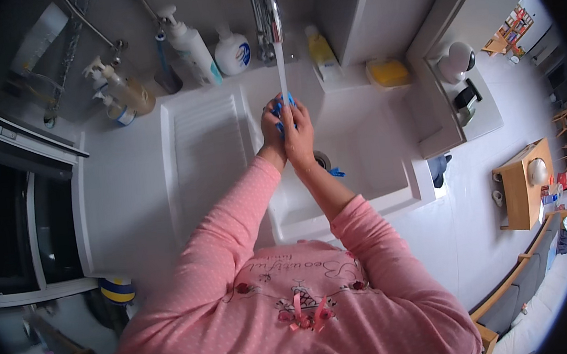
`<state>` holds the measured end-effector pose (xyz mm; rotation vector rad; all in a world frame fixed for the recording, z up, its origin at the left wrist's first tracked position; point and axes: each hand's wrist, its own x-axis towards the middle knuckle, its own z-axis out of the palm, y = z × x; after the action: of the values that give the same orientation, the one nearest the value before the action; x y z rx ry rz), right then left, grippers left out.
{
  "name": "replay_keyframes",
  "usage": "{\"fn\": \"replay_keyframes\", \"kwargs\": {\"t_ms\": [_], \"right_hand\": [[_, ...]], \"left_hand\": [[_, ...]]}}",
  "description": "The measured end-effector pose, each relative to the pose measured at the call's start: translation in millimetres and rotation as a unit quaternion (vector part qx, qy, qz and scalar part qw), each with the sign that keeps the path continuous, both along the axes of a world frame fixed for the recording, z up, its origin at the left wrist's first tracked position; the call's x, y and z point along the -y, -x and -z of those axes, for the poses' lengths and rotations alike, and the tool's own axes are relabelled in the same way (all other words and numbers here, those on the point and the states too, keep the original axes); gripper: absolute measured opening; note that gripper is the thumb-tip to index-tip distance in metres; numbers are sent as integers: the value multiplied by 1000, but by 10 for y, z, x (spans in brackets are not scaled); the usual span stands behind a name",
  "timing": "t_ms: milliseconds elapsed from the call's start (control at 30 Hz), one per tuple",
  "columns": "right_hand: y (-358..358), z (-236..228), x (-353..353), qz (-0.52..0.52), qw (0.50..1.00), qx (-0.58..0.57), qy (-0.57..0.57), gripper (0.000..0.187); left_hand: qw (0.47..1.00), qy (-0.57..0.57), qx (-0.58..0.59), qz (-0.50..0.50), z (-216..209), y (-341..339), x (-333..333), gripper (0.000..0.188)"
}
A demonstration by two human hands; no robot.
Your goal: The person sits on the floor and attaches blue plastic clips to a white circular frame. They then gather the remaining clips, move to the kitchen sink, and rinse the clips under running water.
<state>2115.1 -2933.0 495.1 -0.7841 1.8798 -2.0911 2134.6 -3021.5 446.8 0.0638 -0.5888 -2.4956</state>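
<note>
Water runs from the chrome faucet [276, 29] in a straight stream onto my hands. My left hand [272, 131] and my right hand [300, 135] are pressed together over the sink, closed around a crumpled blue thing [281, 104]. It looks soft, like thin fabric, but most of it is hidden by my fingers. Below my right wrist, a smaller blue piece [337, 171] lies on the bottom of the white sink [375, 191], beside the drain [322, 160].
A ribbed washboard [207, 143] is set left of the basin. Behind it stand a tall white pump bottle [190, 48], a rounder white bottle [234, 52] and amber pump bottles [129, 89]. Right of the faucet are a yellow bottle [320, 49] and a yellow soap bar [390, 72].
</note>
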Motion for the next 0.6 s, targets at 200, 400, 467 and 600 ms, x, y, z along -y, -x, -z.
{"fn": "replay_keyframes", "kwargs": {"t_ms": [200,400,467,600], "right_hand": [[499,125,76,-26,990,140,9,28],[250,61,-93,-32,999,0,-1,30],[284,78,-61,-31,999,42,10,32],[458,-125,-15,-30,990,122,-58,30]], "left_hand": [[970,-96,202,-99,-521,94,-539,35],[969,-82,210,-99,-651,92,-342,44],[968,-107,213,-76,-555,39,-468,44],[962,-109,233,-93,-567,51,-658,52]]}}
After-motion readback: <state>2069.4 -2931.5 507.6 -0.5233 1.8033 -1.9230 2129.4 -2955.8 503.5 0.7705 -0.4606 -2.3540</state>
